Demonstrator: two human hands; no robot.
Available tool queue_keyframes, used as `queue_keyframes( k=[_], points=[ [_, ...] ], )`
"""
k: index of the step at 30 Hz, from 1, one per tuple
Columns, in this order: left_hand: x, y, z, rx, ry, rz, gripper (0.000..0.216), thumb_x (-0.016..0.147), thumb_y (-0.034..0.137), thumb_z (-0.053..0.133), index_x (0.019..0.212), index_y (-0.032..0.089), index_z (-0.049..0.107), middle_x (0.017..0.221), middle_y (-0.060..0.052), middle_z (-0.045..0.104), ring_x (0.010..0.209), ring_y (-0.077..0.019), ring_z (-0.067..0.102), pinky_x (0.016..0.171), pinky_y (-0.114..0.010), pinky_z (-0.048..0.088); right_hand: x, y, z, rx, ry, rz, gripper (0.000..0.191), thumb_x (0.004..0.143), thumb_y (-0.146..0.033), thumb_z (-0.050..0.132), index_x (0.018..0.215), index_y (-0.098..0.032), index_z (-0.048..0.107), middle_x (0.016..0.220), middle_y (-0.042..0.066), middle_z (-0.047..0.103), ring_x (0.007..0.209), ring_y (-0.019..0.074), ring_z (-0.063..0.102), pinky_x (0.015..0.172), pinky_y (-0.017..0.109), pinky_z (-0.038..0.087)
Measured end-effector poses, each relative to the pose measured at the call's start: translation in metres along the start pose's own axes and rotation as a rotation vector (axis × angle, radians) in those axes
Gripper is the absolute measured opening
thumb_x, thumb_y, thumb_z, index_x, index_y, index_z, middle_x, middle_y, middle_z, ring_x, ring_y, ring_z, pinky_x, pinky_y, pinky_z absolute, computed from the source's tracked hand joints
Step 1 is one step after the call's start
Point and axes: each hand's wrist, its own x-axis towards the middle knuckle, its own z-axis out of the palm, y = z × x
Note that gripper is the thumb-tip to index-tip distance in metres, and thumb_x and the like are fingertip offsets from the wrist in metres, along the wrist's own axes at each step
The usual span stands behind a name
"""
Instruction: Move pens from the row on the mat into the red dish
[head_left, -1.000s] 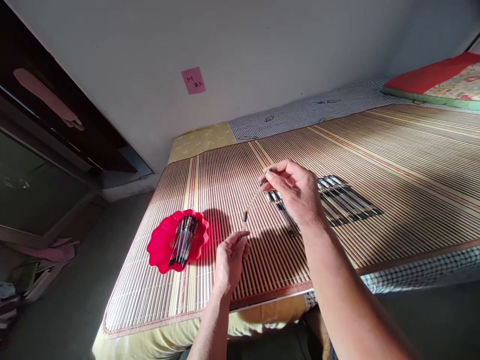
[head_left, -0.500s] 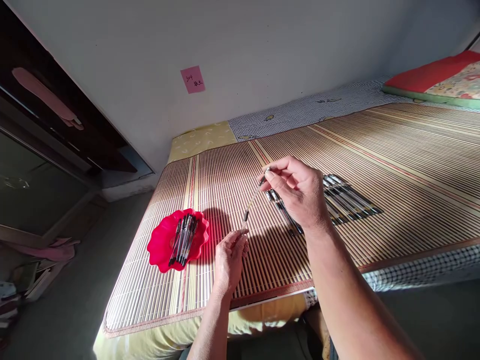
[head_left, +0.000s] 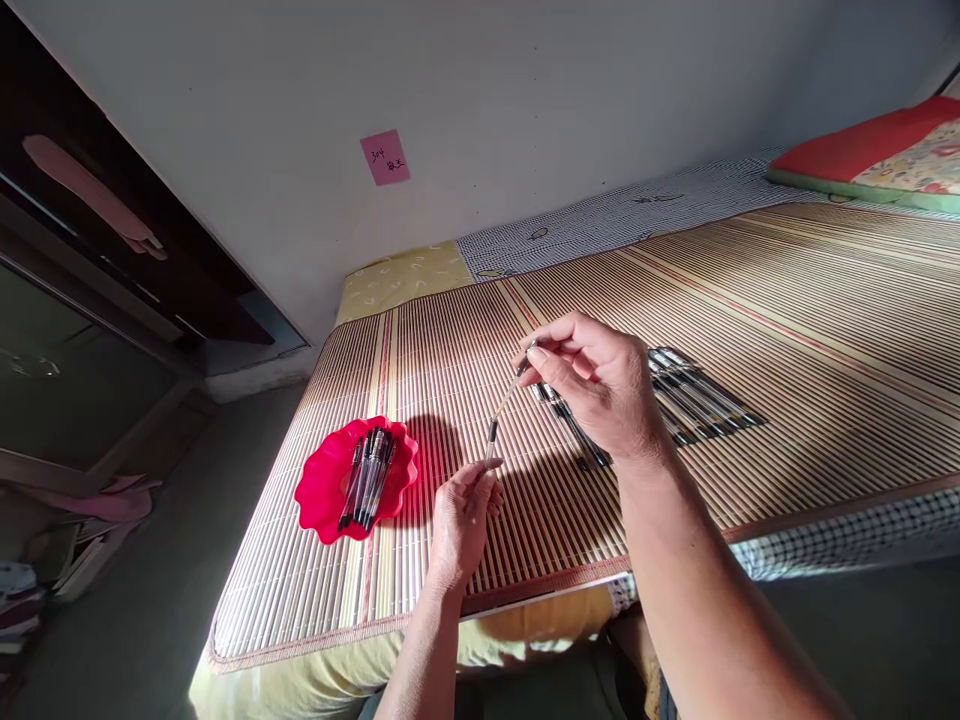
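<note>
My right hand (head_left: 596, 385) pinches the upper end of a thin pen refill (head_left: 501, 410) above the bamboo mat (head_left: 787, 330). Its lower end meets my left hand (head_left: 461, 520), whose fingers are closed around a small part I cannot make out. A row of black-and-clear pens (head_left: 694, 395) lies on the mat behind my right hand, partly hidden by it. To the left sits a red scalloped dish (head_left: 319, 490) holding several pens (head_left: 367, 475).
The mat covers a bed against a grey wall with a pink sticky note (head_left: 385, 157). A red and floral pillow (head_left: 877, 150) lies at the far right. Dark furniture (head_left: 112, 260) and clutter on the floor (head_left: 67, 540) stand to the left.
My right hand has shifted slightly up and to the right with the refill. My left hand has stayed in place.
</note>
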Motion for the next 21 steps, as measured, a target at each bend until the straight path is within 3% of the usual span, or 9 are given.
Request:
queue_keyframes(
  k=[12, 17, 21],
  points=[
    [0.000, 0.004, 0.000, 0.032, 0.003, 0.080, 0.030, 0.098, 0.040, 0.067, 0.113, 0.018, 0.081, 0.083, -0.004, 0.067, 0.073, -0.0143, 0.058, 0.068, -0.026, 0.048, 0.003, 0.003, -0.001, 0.034, 0.028, 0.102, 0.022, 0.092, -0.041, 0.074, 0.090, -0.020, 0.069, 0.083, 0.003, 0.074, 0.065, 0.0139, 0.071, 0.063, 0.029, 0.063],
    [-0.003, 0.011, 0.001, -0.022, -0.064, 0.030, 0.033, 0.098, 0.044, 0.068, 0.114, 0.016, 0.075, 0.077, -0.003, 0.066, 0.066, -0.0127, 0.059, 0.060, -0.024, 0.047, 0.003, 0.020, 0.003, 0.086, -0.142, 0.199, 0.025, 0.090, -0.044, 0.075, 0.090, -0.020, 0.069, 0.084, 0.003, 0.075, 0.067, 0.0142, 0.072, 0.065, 0.029, 0.063],
    [-0.002, 0.014, 0.002, -0.206, -0.089, 0.022, 0.028, 0.094, 0.045, 0.074, 0.093, 0.018, 0.065, 0.076, -0.002, 0.069, 0.059, -0.0112, 0.060, 0.054, -0.022, 0.047, 0.002, 0.037, 0.003, 0.033, -0.307, 0.290, 0.025, 0.086, -0.042, 0.080, 0.085, -0.018, 0.071, 0.078, 0.002, 0.075, 0.068, 0.0141, 0.071, 0.064, 0.028, 0.059]
  ],
)
